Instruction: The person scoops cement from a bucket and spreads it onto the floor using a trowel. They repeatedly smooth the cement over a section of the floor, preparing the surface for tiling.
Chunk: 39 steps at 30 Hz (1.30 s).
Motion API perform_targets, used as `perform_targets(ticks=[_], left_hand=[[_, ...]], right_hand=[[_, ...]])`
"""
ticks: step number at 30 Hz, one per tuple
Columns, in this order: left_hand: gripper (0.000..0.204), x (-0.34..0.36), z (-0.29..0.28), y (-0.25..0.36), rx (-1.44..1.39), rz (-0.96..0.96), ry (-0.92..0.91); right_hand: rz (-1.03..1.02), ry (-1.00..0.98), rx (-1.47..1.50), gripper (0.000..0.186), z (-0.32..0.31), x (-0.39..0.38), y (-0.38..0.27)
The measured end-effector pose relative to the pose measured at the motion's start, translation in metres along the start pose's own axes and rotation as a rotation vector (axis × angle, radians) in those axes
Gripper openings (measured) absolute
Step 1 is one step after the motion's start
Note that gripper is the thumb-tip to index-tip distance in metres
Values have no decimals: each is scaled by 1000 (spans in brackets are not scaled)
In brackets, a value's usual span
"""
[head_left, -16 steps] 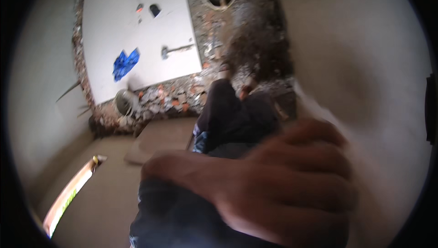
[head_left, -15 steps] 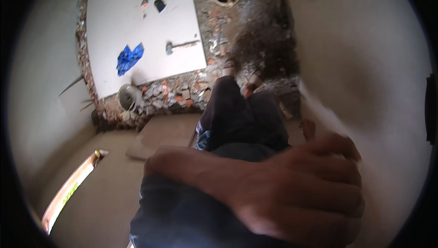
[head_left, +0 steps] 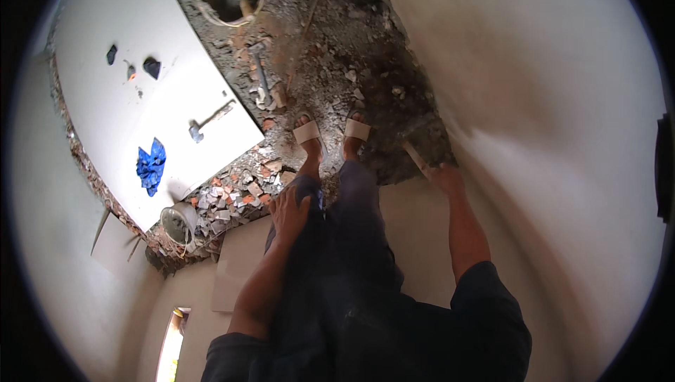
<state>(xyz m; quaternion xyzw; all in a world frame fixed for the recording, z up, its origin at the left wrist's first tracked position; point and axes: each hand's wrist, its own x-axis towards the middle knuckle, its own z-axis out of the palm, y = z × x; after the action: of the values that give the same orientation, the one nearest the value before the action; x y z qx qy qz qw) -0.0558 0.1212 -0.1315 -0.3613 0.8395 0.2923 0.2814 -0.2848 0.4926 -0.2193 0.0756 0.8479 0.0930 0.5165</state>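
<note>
My left hand (head_left: 288, 215) lies on my left knee with its fingers spread, holding nothing. Low on the right, beside the plastered wall, my right hand (head_left: 446, 179) is closed round a wooden handle (head_left: 418, 160). The handle points away from me, down toward the dark, rough floor. Whatever head or blade it carries cannot be made out there. Between the hands are my legs in dark trousers, and my feet in sandals (head_left: 357, 129) stand on the rubble.
A large white slab (head_left: 105, 122) on the left bears a hammer (head_left: 196, 132), crumpled blue plastic (head_left: 150, 168) and dark scraps (head_left: 151, 68). A bucket (head_left: 178, 224) stands by broken brick (head_left: 232, 203). Farther off are a mortar bucket (head_left: 211, 9) and a long-handled tool (head_left: 261, 76). The wall (head_left: 520, 80) curves along the right.
My left hand, which was large and blurred across my body close to the view, has come down onto my left knee. The view has turned, so the slab and buckets appear farther left.
</note>
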Motion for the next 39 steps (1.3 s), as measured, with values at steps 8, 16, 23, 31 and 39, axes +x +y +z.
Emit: perform_targets(ticks=[8, 16, 23, 31, 39], left_hand=[[64, 32, 55, -29, 450, 272, -68], [69, 41, 61, -21, 512, 273, -194], [69, 44, 58, -20, 542, 332, -145], [70, 35, 65, -28, 498, 304, -134], [71, 27, 68, -29, 453, 296, -91]], right_hand=[[90, -264, -180, 53, 78, 114, 12], [293, -661, 312, 57, 123, 151, 47], [210, -344, 369, 67, 177, 170, 77], [267, -531, 599, 67, 165, 169, 70], [256, -413, 436, 68, 132, 142, 40]])
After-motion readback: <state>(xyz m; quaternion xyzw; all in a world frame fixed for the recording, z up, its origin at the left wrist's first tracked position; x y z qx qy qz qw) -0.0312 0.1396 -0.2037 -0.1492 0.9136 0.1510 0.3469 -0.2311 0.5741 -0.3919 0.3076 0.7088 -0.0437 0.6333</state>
